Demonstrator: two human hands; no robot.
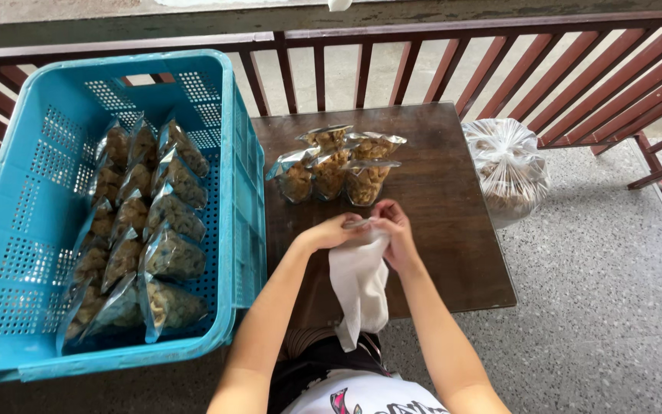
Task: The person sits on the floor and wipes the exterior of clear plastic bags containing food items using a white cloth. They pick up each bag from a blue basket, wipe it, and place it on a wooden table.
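Both hands meet over the middle of a dark brown wooden table (453,253), where the left hand (329,231) and the right hand (394,224) pinch the top edge of a white cloth-like sheet (360,287) between them. The fingers of each hand are closed on that upper edge, the two grips nearly touching, and the rest of the sheet hangs down limp over the near side of the table towards the person's lap. Whether something small is also held between the fingertips is too fine to tell. Just beyond the hands, on the far half of the table, stands a cluster of small clear plastic bags filled with brown snack pieces (336,165), upright and pressed against one another. To the left, touching the table's side, sits a large light blue perforated plastic crate (17,253), and inside it lie rows of similar filled clear bags (147,222), overlapping along its length. On the speckled grey floor to the right of the table rests a big knotted transparent sack of brown pieces (506,170), close to a reddish-brown slatted railing (423,69).
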